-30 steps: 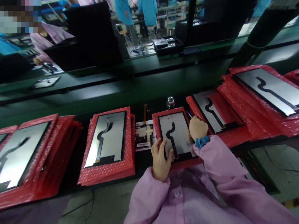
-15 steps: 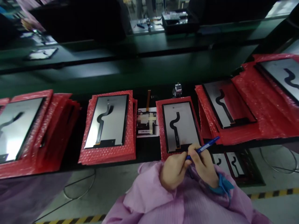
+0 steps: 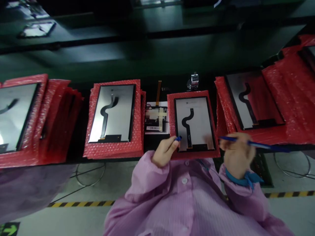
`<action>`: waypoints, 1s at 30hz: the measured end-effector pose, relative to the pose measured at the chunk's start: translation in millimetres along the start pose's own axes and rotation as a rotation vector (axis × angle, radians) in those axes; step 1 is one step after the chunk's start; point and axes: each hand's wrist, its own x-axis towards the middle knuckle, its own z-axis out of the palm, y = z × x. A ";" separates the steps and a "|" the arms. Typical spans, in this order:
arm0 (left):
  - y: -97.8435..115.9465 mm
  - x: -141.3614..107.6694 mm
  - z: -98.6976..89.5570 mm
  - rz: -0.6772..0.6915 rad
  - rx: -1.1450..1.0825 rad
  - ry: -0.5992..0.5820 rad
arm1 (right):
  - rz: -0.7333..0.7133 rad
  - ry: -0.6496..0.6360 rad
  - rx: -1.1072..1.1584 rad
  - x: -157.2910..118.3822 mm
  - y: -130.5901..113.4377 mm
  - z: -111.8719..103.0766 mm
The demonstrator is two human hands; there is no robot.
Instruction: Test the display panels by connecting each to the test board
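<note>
We can read no words or numbers anywhere: the white label [image 3: 156,119] at nine o'clock of the middle panel [image 3: 194,124] carries dark print too blurred to make out, and so does the faint grey line along that panel's top edge. At the lower left corner of the floor [image 3: 157,216], a green sign [image 3: 9,228] shows only part of a light arrow

Blue pen [image 3: 256,143]; red bubble wrap [image 3: 113,149]; grey panel [image 3: 195,123], black squiggle.

Glossy panel [image 3: 195,123]; red bubble wrap [image 3: 114,150]
</note>
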 end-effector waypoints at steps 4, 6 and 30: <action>-16.7 16.0 4.4 0.047 0.217 0.113 | -0.005 -0.082 0.049 3.8 14.7 19.2; -18.2 17.9 7.8 0.066 0.292 0.117 | -0.043 -0.108 0.008 2.1 18.4 27.1; -18.0 16.1 7.7 0.086 0.417 0.119 | -0.318 0.372 0.209 23.4 10.6 -22.0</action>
